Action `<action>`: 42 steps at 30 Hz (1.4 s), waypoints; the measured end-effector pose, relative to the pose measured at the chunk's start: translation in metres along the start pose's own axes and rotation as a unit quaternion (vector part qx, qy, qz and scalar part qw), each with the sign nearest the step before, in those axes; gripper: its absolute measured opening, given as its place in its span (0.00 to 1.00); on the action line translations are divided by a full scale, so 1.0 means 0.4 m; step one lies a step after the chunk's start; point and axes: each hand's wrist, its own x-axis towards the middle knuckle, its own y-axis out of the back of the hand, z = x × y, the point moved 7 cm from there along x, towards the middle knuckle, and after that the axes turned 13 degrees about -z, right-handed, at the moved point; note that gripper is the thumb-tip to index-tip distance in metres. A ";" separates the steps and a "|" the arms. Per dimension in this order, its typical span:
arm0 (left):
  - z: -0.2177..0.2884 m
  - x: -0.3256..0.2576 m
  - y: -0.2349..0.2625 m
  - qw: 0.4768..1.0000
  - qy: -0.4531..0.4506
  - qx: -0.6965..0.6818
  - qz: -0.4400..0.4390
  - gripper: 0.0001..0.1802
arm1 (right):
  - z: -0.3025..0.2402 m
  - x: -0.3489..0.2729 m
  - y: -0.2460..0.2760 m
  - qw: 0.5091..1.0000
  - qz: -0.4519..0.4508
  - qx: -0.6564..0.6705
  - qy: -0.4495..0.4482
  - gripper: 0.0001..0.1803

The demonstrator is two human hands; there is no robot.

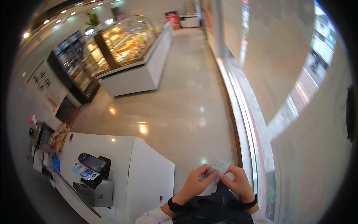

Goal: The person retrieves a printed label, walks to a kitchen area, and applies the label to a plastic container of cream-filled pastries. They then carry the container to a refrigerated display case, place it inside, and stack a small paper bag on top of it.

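Observation:
Between my two hands, a small white slip of paper (220, 164) with fine dark print is held up in front of my dark apron (212, 209). My left hand (197, 180) pinches its lower left edge between thumb and fingers. On the other side, my right hand (238, 182) grips the slip's right edge, thumb on the face. Both thumbs point inward and nearly meet below the slip. A black band circles each wrist. The fingers behind the paper are mostly hidden.
A white counter (149, 168) stands to my left, bearing a payment terminal (92, 162) and a grey box-shaped device (102, 194). Farther off, a lit glass display case (126, 44) sits on a white base, beside a dark upright cabinet (72, 63). Tall windows (276, 48) line the right.

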 end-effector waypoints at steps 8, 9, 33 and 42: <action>0.058 0.260 0.172 0.959 0.040 0.210 0.187 0.10 | 0.064 0.459 0.139 0.982 -0.116 0.103 0.108 0.14; 0.064 0.270 0.204 0.940 0.057 0.255 0.221 0.10 | 0.052 0.511 0.141 0.980 -0.092 0.105 0.144 0.15; -0.138 0.417 1.301 0.865 0.110 0.222 0.438 0.12 | 0.378 1.695 -0.259 0.906 -0.390 -0.133 0.095 0.22; -0.276 0.239 1.762 0.718 0.079 -0.148 0.676 0.12 | 0.742 2.395 -0.582 0.579 -0.552 -0.600 -0.036 0.25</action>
